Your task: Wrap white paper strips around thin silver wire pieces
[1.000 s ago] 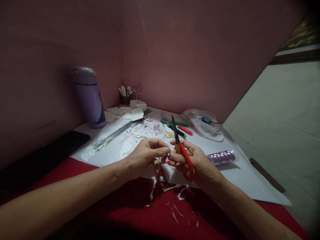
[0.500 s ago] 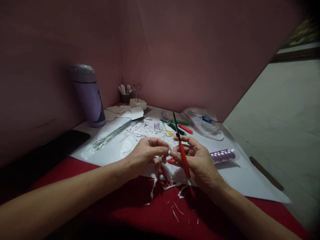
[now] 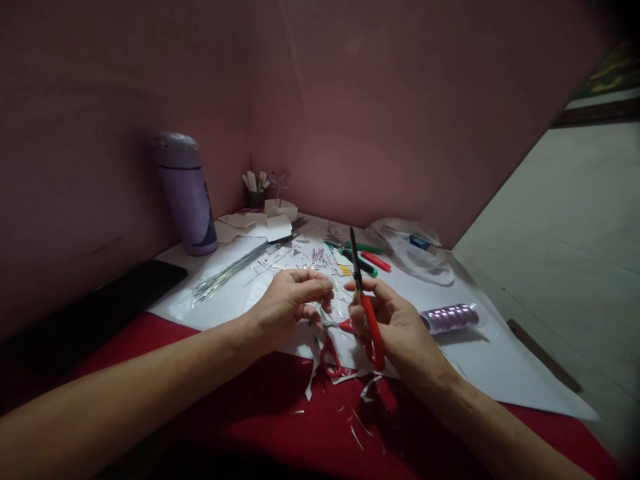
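My right hand (image 3: 395,327) is closed around red-handled pliers (image 3: 371,327), whose slim dark jaws point up and away from me. To its left, my left hand (image 3: 293,300) has thumb and forefinger pinched together; anything between them is too small to make out. A narrow gap separates the fingertips of both hands. Below them, red-handled scissors (image 3: 331,360) lie at the front edge of the white sheet (image 3: 420,357), partly hidden by my hands. Paper scraps (image 3: 313,380) lie around the scissors.
A bundle of thin wires (image 3: 230,267) lies left, near a purple bottle (image 3: 187,200). Behind are cut wire bits, a green-handled tool (image 3: 365,265), a red piece (image 3: 376,260) and a plastic bag (image 3: 415,253). A shiny purple spool (image 3: 450,318) lies right; a red cloth (image 3: 240,413) is in front.
My hands have moved apart, opening a gap between the fingertips. The pliers stay in my right hand and sit more upright. The whole view has shifted slightly.
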{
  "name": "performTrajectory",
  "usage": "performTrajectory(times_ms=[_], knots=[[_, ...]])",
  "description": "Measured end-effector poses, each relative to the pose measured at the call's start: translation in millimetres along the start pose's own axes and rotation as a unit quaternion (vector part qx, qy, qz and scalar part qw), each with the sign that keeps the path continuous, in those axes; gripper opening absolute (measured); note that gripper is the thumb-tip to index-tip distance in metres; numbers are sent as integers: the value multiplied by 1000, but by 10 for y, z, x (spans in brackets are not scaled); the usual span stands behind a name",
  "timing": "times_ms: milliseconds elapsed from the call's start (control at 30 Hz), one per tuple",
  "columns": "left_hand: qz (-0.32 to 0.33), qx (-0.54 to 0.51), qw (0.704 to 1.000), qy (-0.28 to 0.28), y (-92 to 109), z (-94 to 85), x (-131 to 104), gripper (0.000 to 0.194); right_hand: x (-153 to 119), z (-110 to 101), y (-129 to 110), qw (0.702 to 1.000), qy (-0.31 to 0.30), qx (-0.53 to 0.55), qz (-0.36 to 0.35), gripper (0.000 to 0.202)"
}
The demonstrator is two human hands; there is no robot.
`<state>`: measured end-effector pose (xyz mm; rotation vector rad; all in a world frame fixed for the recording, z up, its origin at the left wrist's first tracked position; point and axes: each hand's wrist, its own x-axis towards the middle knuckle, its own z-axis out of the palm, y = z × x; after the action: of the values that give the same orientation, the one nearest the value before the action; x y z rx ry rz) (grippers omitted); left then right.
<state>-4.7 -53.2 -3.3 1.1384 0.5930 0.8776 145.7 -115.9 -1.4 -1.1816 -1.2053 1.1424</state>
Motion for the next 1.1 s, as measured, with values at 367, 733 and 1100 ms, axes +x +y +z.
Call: performTrajectory(times_ms=[367, 733, 1100], knots=[[43, -38, 997, 47, 146, -22, -29, 10, -52, -77, 71, 988, -122, -91, 21, 51], [14, -81, 996, 45, 110, -35, -1, 13, -57, -41, 84, 987, -130, -94, 11, 52], [9, -99, 994, 43, 86, -19, -25, 11, -63, -22, 62, 986, -130, -106, -4, 51]])
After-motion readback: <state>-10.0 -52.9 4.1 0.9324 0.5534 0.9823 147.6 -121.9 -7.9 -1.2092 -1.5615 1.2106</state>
